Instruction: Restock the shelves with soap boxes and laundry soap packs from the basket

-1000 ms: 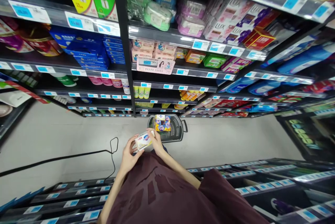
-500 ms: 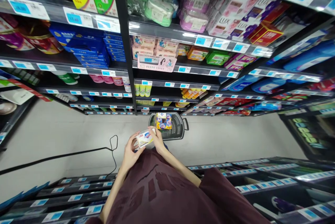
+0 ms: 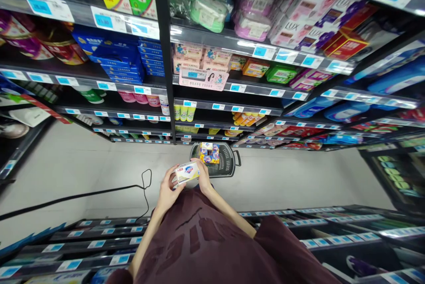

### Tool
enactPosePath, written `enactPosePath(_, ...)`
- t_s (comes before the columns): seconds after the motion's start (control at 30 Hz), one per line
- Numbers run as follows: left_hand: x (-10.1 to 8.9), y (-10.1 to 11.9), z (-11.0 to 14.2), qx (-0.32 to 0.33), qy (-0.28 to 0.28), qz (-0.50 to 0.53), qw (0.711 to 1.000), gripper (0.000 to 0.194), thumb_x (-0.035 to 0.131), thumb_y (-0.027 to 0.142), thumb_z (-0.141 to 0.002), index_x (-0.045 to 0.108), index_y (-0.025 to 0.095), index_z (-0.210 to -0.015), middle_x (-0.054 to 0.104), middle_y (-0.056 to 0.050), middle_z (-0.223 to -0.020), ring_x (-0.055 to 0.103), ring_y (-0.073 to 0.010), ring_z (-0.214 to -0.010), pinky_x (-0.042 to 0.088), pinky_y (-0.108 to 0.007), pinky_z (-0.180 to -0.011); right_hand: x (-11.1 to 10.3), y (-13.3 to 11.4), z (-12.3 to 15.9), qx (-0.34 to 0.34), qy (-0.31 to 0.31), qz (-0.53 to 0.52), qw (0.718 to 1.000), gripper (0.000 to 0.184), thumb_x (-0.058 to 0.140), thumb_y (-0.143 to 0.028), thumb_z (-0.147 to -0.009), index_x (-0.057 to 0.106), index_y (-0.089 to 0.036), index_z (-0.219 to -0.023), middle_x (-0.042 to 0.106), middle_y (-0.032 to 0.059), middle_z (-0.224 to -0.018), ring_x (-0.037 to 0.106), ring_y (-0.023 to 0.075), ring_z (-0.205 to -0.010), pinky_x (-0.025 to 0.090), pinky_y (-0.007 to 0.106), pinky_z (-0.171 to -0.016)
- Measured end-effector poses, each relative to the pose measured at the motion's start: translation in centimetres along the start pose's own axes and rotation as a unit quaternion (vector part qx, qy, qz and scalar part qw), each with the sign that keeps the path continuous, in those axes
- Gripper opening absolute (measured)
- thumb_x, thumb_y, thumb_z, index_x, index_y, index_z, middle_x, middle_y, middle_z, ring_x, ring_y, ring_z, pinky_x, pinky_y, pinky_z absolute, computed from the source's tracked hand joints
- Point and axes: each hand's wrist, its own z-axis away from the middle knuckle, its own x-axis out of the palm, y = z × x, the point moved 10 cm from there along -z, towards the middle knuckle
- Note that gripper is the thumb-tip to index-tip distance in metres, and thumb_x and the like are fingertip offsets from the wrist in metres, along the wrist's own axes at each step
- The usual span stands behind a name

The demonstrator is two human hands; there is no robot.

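Note:
I hold a small white soap box [image 3: 187, 172] with a blue and red logo in front of my chest. My left hand [image 3: 168, 191] grips its left end from below, fingers curled round it. My right hand [image 3: 203, 177] holds its right end, fingers closed on the box. Just beyond the box, a dark shopping basket [image 3: 227, 165] stands on the floor at the foot of the shelves, with a colourful multipack [image 3: 209, 153] inside.
Tall dark shelves [image 3: 219, 40] packed with soap boxes, tubs and bottles rise ahead. More low shelves [image 3: 99, 239] run behind and to both sides of me. A black cable [image 3: 99, 193] lies across the pale floor on the left.
The soap box has turned slightly in my hands, so its printed face shows more. The view has shifted a little; the basket stays put.

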Motion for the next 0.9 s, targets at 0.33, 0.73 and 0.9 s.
enactPosePath(0.33, -1.5, -0.5, 0.2, -0.002, 0.049, -0.078, 0.996, 0.068, 0.08, 0.04, -0.076, 0.055, 0.025, -0.137, 0.048, -0.016, -0.151, 0.06, -0.0316, -0.126, 0.061, -0.039, -0.088, 1.3, -5.6, 2.3, -0.11, -0.058, 0.104, 0.987, 0.041, 0.057, -0.055, -0.093, 0.076, -0.022, -0.107, 0.071, 0.0087, -0.113, 0.064, 0.0247, -0.106, 0.051, 0.034, -0.092)
enactPosePath(0.73, 1.2, -4.6, 2.7, -0.134, -0.058, 0.19, 0.971, 0.087, 0.086, 0.067, -0.059, 0.062, 0.019, -0.128, 0.074, -0.017, -0.111, 0.072, -0.0345, -0.101, 0.057, -0.056, -0.094, 6.7, -6.7, 5.2, 0.026, -0.285, -0.029, 0.958, 0.057, 0.051, -0.061, -0.094, 0.073, -0.016, -0.121, 0.066, 0.005, -0.072, 0.064, 0.0171, -0.059, 0.047, 0.026, -0.052)
enactPosePath(0.9, 1.3, -4.5, 3.0, -0.142, -0.057, 0.201, 0.967, 0.087, 0.087, 0.065, -0.059, 0.063, 0.019, -0.129, 0.075, -0.015, -0.103, 0.073, -0.0341, -0.096, 0.059, -0.055, -0.091, 6.7, -7.1, 5.4, 0.018, -0.281, -0.007, 0.96, 0.056, 0.052, -0.061, -0.093, 0.074, -0.016, -0.118, 0.072, 0.0081, -0.078, 0.065, 0.0175, -0.06, 0.047, 0.025, -0.051)
